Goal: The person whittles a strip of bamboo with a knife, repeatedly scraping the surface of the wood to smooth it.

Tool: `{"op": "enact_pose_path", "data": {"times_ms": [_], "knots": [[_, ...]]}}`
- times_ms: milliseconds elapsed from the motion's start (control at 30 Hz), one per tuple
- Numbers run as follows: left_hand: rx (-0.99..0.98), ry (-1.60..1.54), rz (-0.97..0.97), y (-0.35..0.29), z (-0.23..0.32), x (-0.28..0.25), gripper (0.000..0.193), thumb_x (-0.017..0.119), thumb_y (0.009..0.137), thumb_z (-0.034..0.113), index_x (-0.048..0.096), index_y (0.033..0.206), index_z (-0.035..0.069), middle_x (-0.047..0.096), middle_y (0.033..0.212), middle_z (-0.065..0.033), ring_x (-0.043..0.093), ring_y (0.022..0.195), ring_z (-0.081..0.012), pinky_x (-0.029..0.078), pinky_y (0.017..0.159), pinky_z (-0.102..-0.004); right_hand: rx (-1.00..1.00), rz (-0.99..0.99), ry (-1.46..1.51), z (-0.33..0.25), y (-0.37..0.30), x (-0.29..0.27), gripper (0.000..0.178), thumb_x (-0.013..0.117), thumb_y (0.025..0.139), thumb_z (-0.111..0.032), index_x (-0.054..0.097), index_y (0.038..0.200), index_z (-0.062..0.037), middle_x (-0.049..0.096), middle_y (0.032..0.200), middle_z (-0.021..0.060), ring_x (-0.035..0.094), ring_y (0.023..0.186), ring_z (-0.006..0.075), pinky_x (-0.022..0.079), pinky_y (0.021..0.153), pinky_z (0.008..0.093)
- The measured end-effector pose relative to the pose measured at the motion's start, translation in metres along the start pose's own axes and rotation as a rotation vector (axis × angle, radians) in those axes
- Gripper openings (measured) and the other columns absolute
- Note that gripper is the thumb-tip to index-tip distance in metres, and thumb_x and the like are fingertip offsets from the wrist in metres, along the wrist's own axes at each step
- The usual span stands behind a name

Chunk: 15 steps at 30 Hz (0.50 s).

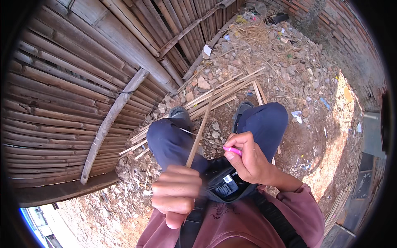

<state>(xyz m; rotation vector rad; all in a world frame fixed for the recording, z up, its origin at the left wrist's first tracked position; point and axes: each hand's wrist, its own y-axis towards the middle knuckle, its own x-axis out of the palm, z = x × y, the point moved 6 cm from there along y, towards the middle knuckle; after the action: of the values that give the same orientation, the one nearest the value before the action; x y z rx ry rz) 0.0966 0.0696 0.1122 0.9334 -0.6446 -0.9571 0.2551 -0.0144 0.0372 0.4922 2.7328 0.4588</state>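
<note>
My left hand [177, 195] is closed in a fist round the lower end of a long, flat bamboo strip [201, 134], which slants up and away from me between my knees. Between the thumb and fingers of my right hand [253, 162] is a slim tool with a bright pink handle [233, 151]. From it a thin, pale line seems to run left toward the strip; whether this is a blade or a wire I cannot make out. Beneath both hands, an open black pouch [225, 184] sits in my lap.
Several split bamboo strips [223, 93] lie on the rubble ground past my feet. A bamboo slat wall [74, 95] with a thick pole rises at the left. At the far right stands a brick wall [351, 33]. Straw and litter [252, 29] lie at the back.
</note>
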Motion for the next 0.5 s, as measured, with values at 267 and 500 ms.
{"op": "enact_pose_path", "data": {"times_ms": [267, 500], "knots": [[-0.026, -0.044, -0.187, 0.004, 0.001, 0.006, 0.071, 0.039, 0.114, 0.05, 0.033, 0.055, 0.01, 0.028, 0.056, 0.0014, 0.033, 0.04, -0.015, 0.02, 0.04, -0.0321, -0.303, -0.089, -0.249, -0.007, 0.001, 0.007, 0.024, 0.071, 0.093, -0.001, 0.068, 0.116, -0.008, 0.063, 0.081, 0.0052, 0.063, 0.053, 0.0204, 0.049, 0.044, 0.0328], [-0.018, -0.032, -0.214, 0.005, 0.0, 0.007, 0.069, 0.039, 0.115, 0.046, 0.035, 0.056, 0.01, 0.028, 0.057, 0.0015, 0.034, 0.041, -0.0155, 0.02, 0.041, -0.0326, -0.37, -0.129, -0.39, -0.018, 0.002, 0.006, 0.033, 0.075, 0.088, -0.002, 0.068, 0.119, -0.0088, 0.062, 0.079, 0.0048, 0.062, 0.05, 0.017, 0.048, 0.042, 0.0308]]}}
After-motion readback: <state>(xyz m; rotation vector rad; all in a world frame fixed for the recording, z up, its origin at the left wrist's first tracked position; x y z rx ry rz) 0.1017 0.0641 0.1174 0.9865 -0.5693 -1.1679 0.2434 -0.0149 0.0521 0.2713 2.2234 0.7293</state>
